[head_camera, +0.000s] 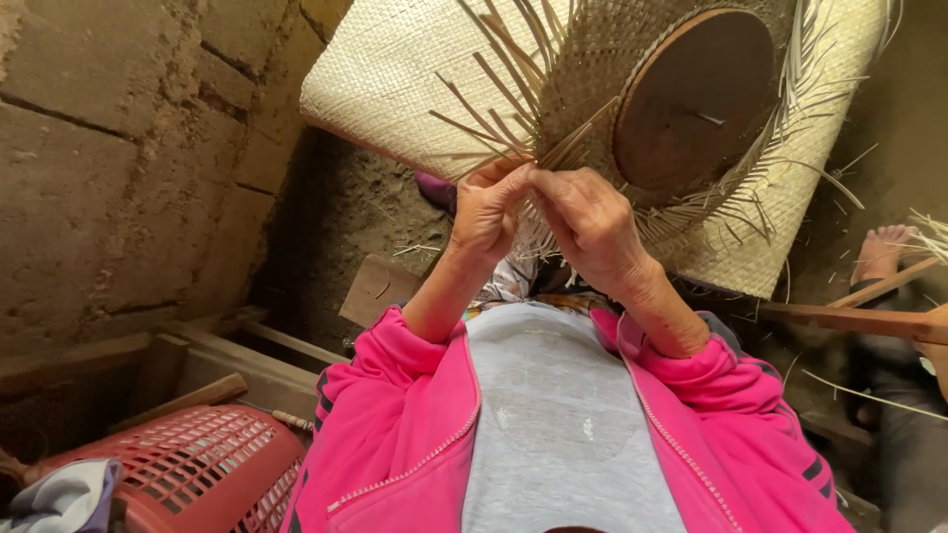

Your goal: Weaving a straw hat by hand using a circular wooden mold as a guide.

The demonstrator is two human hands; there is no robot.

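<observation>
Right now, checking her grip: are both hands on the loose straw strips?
Yes, the left hand and right hand meet, pinching the loose strips at the woven hat's edge.

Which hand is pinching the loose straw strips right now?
The left hand: its fingertips grip strips at the woven hat edge; the right hand rests beside it.

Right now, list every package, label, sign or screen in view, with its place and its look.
None in view: no package, label, sign or screen.
Woven straw hat: top centre, pale tan, loose strips, held by the left hand and right hand.
Plastic basket: bottom left, red lattice.
</observation>
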